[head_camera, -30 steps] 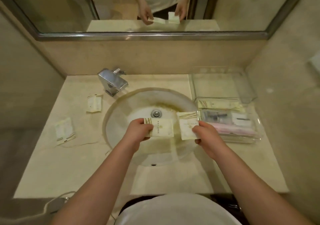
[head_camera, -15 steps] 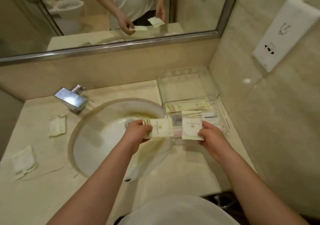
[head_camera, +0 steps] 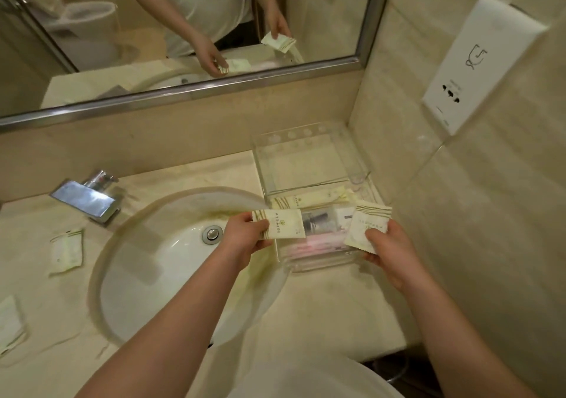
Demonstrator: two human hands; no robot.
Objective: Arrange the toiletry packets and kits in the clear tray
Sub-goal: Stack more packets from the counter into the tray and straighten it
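Observation:
My left hand [head_camera: 245, 238] grips a cream toiletry packet [head_camera: 283, 223] by its striped end, held flat over the left edge of the clear tray [head_camera: 309, 158]. A second cream packet [head_camera: 366, 226] is pinched in my right hand [head_camera: 389, 247], tilted over the tray's right front part. The tray stands in the counter's back right corner. Its front section holds a long cream packet [head_camera: 309, 200], a clear kit [head_camera: 321, 221] with dark items, and pink items [head_camera: 309, 246]. Its back section looks empty. Two more packets [head_camera: 67, 250] [head_camera: 9, 324] lie on the counter at the left.
A round white sink [head_camera: 159, 263] with a metal drain fills the counter's middle. A chrome faucet [head_camera: 84, 198] stands behind it at the left. A mirror runs along the back wall. A white wall box [head_camera: 477, 60] hangs on the right wall, close to the tray.
The view has swung right and closer to the tray. Both hands moved right from above the sink to over the tray, and the right-hand packet has shifted away from the left one.

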